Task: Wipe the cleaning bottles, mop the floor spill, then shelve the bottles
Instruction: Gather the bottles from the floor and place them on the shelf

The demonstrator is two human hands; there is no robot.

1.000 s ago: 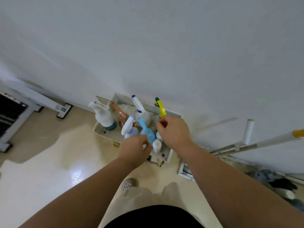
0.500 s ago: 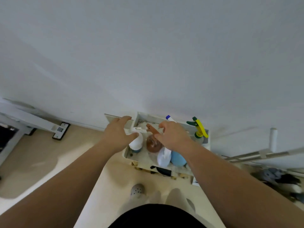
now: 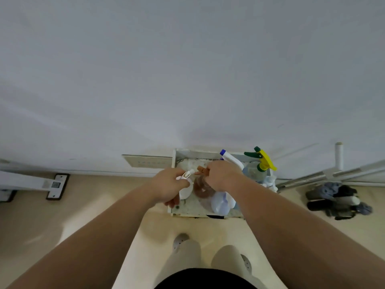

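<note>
A white tray (image 3: 175,213) sits on the floor (image 3: 87,207) with its far edge against the wall (image 3: 187,80). The left hand (image 3: 168,184) is clenched round the head of a white spray bottle (image 3: 185,193) at the tray's left edge. The right hand (image 3: 223,176) grasps the neck of a brown spray bottle (image 3: 201,189) just beside it, mid-tray. A pale blue bottle (image 3: 221,202) stands at the near edge, touching the brown one. A green-and-yellow sprayer (image 3: 263,160) fills the far right corner. Mop poles (image 3: 312,176) crowd close to the right edge, with dark cloths (image 3: 337,201) beyond. Floor stretches from the left edge to a bracket foot (image 3: 55,185). A shoe (image 3: 179,241) stands near the front edge.
</note>
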